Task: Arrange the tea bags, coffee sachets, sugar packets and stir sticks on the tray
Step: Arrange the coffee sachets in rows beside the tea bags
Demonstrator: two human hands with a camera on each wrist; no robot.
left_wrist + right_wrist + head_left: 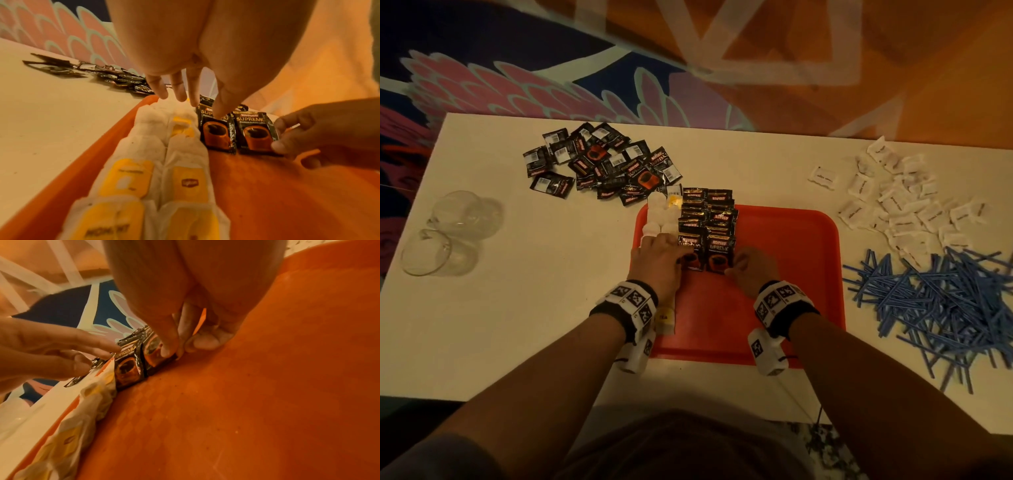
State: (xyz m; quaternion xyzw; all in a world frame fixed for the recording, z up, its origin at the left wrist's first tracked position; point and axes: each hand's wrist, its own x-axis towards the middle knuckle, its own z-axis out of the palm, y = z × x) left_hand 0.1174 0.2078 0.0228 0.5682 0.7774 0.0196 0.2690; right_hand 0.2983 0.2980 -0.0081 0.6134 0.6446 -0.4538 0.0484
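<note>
Coffee sachets (707, 222) lie in two overlapping columns on the orange tray (784, 246), left of its middle, and I have both hands at their near end. My left hand (659, 255) reaches out with fingers (221, 105) straight and spread; in the left wrist view one fingertip presses down on the nearest sachet of the left column (218, 133), while the others hover above the tea bags (164, 162). My right hand (751, 270) has its fingers curled, thumb and forefinger pinching the right edge of the nearest sachet of the right column (256, 134); the right wrist view shows that thumb on the packet's face, the other fingers tucked against the tray floor. The tea bags, white with yellow tags, run in two rows along the tray's left rim, touching the left sachet column. On the desk (517, 325), a loose heap of more coffee sachets (602, 164) sits beyond the tray's far left corner. Sugar packets (900, 202) are scattered to the right of the tray, and a pile of blue stir sticks (935, 308) lies nearer me on that same side, both well clear of the rim. Two clear glasses (448, 233) lie at the desk's left edge.
</note>
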